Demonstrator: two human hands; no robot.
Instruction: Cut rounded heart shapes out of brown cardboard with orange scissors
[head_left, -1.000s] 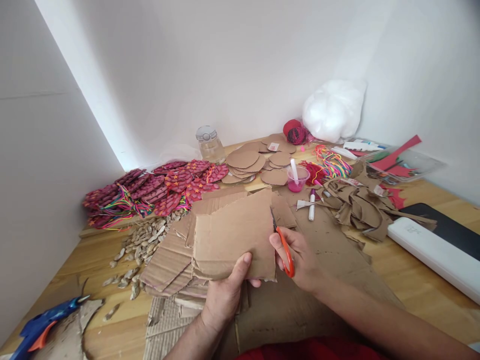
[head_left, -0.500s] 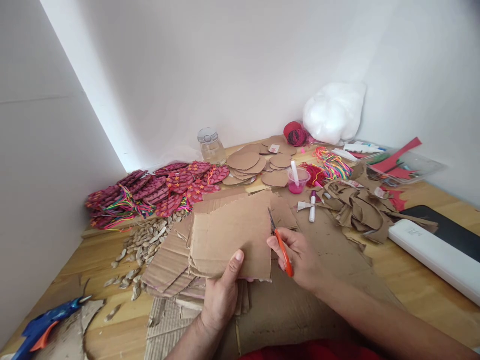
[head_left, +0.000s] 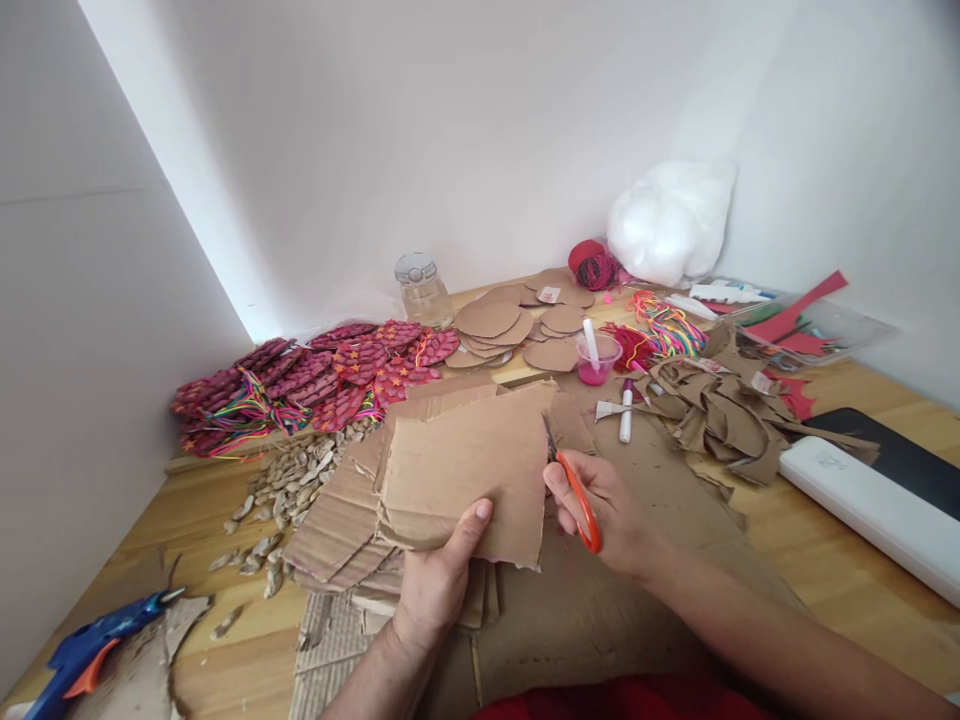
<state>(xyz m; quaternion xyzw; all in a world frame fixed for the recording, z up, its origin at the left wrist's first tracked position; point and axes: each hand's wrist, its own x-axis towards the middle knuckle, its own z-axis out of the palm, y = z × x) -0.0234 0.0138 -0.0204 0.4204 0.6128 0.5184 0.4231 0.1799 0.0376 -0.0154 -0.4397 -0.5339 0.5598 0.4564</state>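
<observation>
My left hand (head_left: 439, 585) grips the lower edge of a brown cardboard sheet (head_left: 469, 470), thumb on top, holding it tilted above the table. My right hand (head_left: 607, 515) is closed around orange-handled scissors (head_left: 574, 490). Their dark blades point up and away at the sheet's right edge. More flat cardboard pieces (head_left: 341, 525) lie stacked under and left of the held sheet.
Cut cardboard circles (head_left: 499, 325), a pink cup (head_left: 596, 360), a white marker (head_left: 624, 412), cardboard scraps (head_left: 720, 410), coloured cords (head_left: 667, 325) and red decorated discs (head_left: 315, 375) fill the back. Seed shells (head_left: 289, 490) and a blue glue gun (head_left: 94, 645) lie left. A white bar (head_left: 870, 510) lies right.
The held sheet has turned slightly, its right edge dropping toward me. My right hand with the scissors has shifted a little right and down along that edge.
</observation>
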